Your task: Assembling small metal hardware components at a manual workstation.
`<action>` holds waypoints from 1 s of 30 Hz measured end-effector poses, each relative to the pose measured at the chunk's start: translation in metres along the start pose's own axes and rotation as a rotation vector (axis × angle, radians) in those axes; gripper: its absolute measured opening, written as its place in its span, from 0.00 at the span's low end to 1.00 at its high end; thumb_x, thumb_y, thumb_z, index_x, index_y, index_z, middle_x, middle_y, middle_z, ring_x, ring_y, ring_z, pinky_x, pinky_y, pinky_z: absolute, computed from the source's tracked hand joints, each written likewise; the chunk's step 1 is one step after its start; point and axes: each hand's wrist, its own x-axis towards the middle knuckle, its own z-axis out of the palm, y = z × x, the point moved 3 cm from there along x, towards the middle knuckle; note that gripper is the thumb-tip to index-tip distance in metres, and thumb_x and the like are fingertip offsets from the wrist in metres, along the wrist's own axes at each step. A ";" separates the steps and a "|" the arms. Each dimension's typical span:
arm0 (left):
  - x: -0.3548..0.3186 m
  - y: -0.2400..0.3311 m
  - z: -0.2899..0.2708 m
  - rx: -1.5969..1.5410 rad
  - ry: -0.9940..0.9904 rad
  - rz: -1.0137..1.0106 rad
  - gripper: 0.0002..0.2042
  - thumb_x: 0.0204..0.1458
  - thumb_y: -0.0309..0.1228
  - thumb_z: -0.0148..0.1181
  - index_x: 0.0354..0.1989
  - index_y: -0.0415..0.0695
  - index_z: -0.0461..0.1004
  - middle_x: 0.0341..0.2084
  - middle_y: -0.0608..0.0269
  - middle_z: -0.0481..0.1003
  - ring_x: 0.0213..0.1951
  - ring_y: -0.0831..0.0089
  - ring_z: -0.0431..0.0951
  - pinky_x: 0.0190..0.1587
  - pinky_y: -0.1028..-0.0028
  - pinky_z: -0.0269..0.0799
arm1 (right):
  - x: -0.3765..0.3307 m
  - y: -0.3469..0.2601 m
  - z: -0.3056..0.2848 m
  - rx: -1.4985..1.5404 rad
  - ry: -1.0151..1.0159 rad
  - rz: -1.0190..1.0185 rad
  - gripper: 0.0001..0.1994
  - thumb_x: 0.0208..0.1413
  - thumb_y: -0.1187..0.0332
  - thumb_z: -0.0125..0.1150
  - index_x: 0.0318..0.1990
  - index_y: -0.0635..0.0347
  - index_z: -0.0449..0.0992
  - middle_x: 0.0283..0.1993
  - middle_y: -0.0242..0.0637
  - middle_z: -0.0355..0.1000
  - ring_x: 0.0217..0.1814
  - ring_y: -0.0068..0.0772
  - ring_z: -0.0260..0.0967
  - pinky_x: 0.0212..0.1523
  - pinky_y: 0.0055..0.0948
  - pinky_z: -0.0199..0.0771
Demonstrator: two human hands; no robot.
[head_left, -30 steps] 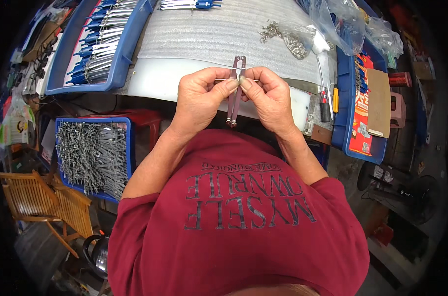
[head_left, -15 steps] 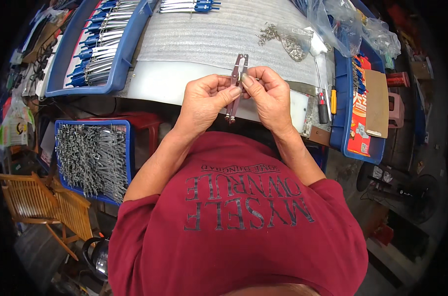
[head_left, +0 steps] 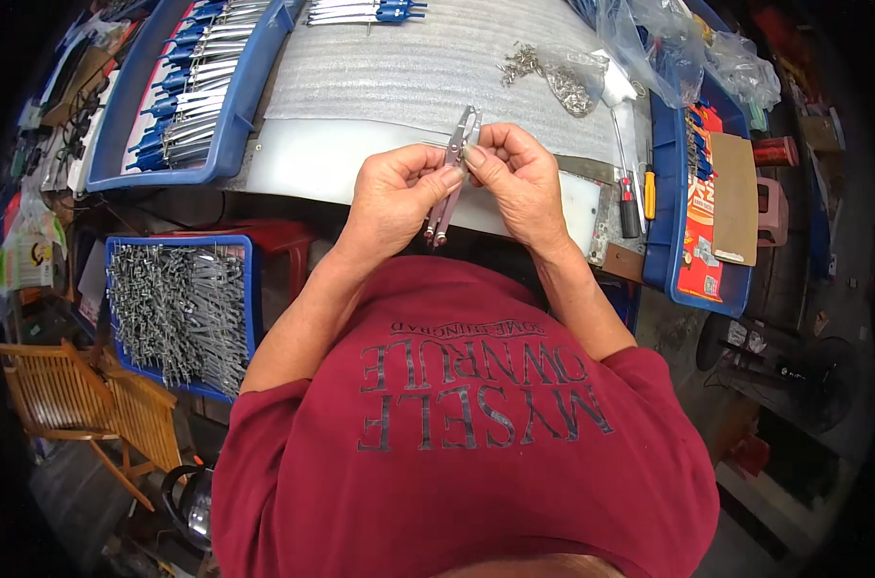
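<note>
A slim two-legged metal piece [head_left: 456,146] is held in the air over the near edge of the counter [head_left: 298,169], w/ its leg ends pointed toward the body. It is pinched from both sides, by the left hand [head_left: 396,188] & the right hand [head_left: 522,188]; each grip is narrow, prob. b/c fine fingertip control is needed. A thin rod [head_left: 435,144] is seen near the left fingers; whether it is gripped cannot be told. Small metal parts [head_left: 568,91] are placed on the foam sheet [head_left: 399,72], maybe so rolling is prevented. The red-and-black screwdriver [head_left: 630,210] is laid w/ handle toward the body, presumably for quick pick-up.
</note>
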 end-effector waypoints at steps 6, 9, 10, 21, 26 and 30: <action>0.001 0.003 -0.004 0.149 0.029 0.004 0.05 0.46 0.25 0.54 0.28 0.35 0.72 0.14 0.70 0.68 0.17 0.87 0.64 0.17 0.86 0.59 | 0.002 0.002 -0.004 0.013 0.026 -0.013 0.06 0.48 0.73 0.53 0.33 0.66 0.66 0.25 0.29 0.65 0.25 0.17 0.61 0.28 0.15 0.62; 0.003 0.003 -0.006 0.099 -0.094 -0.074 0.04 0.46 0.25 0.54 0.26 0.35 0.71 0.14 0.69 0.67 0.18 0.86 0.65 0.18 0.85 0.61 | 0.004 0.001 -0.003 0.019 0.027 -0.004 0.06 0.48 0.74 0.53 0.33 0.66 0.67 0.25 0.30 0.65 0.25 0.17 0.61 0.27 0.15 0.62; 0.004 0.001 -0.007 0.098 -0.089 -0.078 0.04 0.46 0.25 0.54 0.26 0.35 0.71 0.14 0.69 0.67 0.18 0.86 0.65 0.18 0.85 0.61 | 0.004 0.000 -0.004 0.012 0.022 -0.004 0.06 0.48 0.74 0.53 0.33 0.66 0.67 0.25 0.30 0.65 0.25 0.17 0.61 0.27 0.15 0.62; 0.003 0.000 -0.005 0.065 -0.160 -0.047 0.05 0.44 0.21 0.53 0.30 0.34 0.70 0.17 0.67 0.68 0.19 0.84 0.67 0.20 0.84 0.64 | 0.002 0.000 -0.004 0.022 0.011 0.027 0.08 0.47 0.73 0.55 0.35 0.65 0.66 0.26 0.29 0.65 0.26 0.17 0.61 0.29 0.15 0.63; 0.004 0.000 -0.007 0.070 -0.148 -0.064 0.07 0.45 0.22 0.54 0.32 0.34 0.70 0.19 0.67 0.69 0.20 0.84 0.67 0.22 0.84 0.64 | 0.002 -0.005 -0.002 0.044 -0.020 0.043 0.09 0.46 0.73 0.55 0.36 0.65 0.66 0.28 0.29 0.66 0.28 0.16 0.62 0.31 0.15 0.64; 0.004 -0.001 -0.007 0.077 -0.194 -0.078 0.09 0.45 0.23 0.54 0.35 0.35 0.69 0.22 0.67 0.70 0.22 0.83 0.68 0.24 0.83 0.66 | 0.003 -0.004 -0.004 0.045 -0.022 0.045 0.10 0.46 0.74 0.55 0.37 0.65 0.66 0.29 0.29 0.66 0.29 0.16 0.62 0.32 0.16 0.64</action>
